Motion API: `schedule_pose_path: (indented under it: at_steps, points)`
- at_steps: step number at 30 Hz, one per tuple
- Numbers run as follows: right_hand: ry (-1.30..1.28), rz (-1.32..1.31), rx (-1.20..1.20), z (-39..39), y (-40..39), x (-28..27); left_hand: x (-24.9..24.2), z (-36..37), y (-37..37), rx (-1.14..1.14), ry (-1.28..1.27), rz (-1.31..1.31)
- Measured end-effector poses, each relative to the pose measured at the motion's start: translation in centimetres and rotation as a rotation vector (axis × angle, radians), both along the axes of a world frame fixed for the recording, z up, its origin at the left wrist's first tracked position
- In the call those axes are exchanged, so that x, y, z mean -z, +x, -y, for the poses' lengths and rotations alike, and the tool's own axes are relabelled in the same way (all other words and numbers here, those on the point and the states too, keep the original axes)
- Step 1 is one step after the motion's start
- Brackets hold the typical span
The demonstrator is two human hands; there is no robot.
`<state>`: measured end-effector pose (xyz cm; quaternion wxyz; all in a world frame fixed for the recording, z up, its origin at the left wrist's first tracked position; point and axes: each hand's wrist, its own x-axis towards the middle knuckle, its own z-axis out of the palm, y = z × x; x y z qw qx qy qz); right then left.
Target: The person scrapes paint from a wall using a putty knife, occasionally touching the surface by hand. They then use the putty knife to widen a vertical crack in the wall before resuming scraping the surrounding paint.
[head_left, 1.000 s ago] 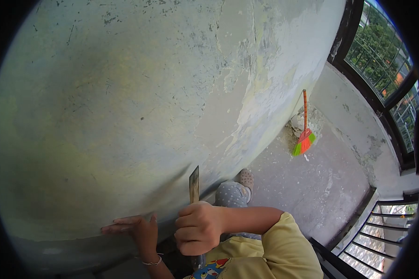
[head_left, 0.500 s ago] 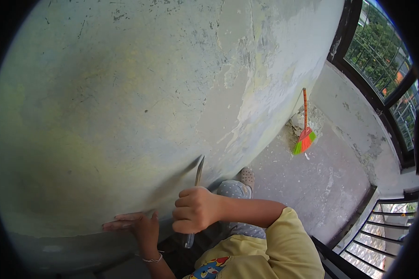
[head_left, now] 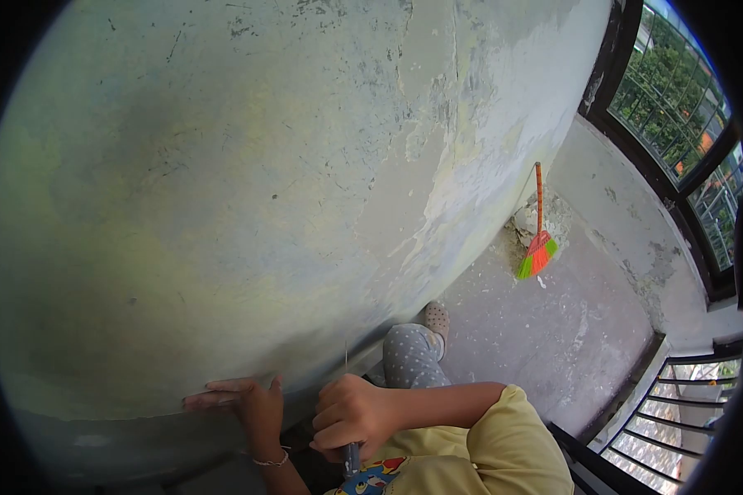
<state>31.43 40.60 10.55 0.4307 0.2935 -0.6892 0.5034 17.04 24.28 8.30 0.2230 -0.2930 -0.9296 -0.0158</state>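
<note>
My right hand (head_left: 357,417) is closed round the dark handle of a scraper (head_left: 352,459). Its thin blade shows almost edge-on above the fist, pointing up towards the lower part of the wall (head_left: 223,272). Lying against that wall near its bottom edge, my left hand (head_left: 256,406) has its fingers stretched out and holds nothing. The wall paint is yellowish and scratched. To the right of centre runs a bare grey patch (head_left: 396,190) with flaking edges.
A broom (head_left: 540,247) with an orange and green head leans in the corner beside a heap of paint flakes (head_left: 527,221). White specks dot the grey floor (head_left: 545,330). A barred window (head_left: 669,91) is at upper right, with a black railing (head_left: 669,421) at lower right.
My right hand has drawn the scraper down and towards my body, away from the lower edge of the grey patch. The blade has turned edge-on. My left hand stays put.
</note>
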Motion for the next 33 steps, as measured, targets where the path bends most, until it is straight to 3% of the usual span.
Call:
schedule_pose_path:
  at_steps: [1,3,7,10,13,15,21,25,27,29,31,33]
  points:
    - [0.005,0.0,0.002,-0.1,0.6,0.3,-0.1,0.0,-0.1,0.002,0.005,0.0]
    - [-0.216,0.277,-0.06,-0.6,1.9,-0.5,0.1,0.0,0.0,-0.001,0.009,-0.011]
    - [-0.242,0.352,-0.056,0.3,2.7,1.1,0.0,0.0,0.0,-0.018,-0.032,-0.055]
    - [-0.178,0.459,0.166,0.7,3.1,0.2,0.4,0.1,-0.4,-0.038,-0.014,-0.03]
    - [-0.21,0.417,0.223,0.8,2.9,-0.8,0.6,0.3,-0.5,-0.04,-0.021,-0.036]
    - [-0.09,0.206,0.405,0.8,2.4,-2.1,0.5,0.2,-0.5,-0.028,0.003,-0.028]
    - [0.001,-0.234,0.485,1.0,0.7,-5.5,0.5,0.1,-0.1,-0.047,-0.014,-0.043]
    - [-0.031,-0.177,0.616,-2.6,-3.5,-2.2,1.0,0.6,-0.7,0.026,-0.011,-0.124]
    - [-0.009,-0.114,0.753,-4.0,-4.2,-1.3,0.5,0.1,-0.2,-0.033,0.017,-0.002]
    - [-0.026,-0.182,0.676,-1.7,-2.6,-1.9,0.8,-0.3,-0.7,-0.038,-0.024,-0.075]
    - [0.054,-0.352,0.417,0.7,-0.9,-3.1,0.7,0.1,-0.6,-0.047,-0.098,-0.137]
    - [0.119,-0.385,0.464,-0.7,-2.0,-1.4,0.5,-0.2,-0.3,0.015,0.009,-0.114]
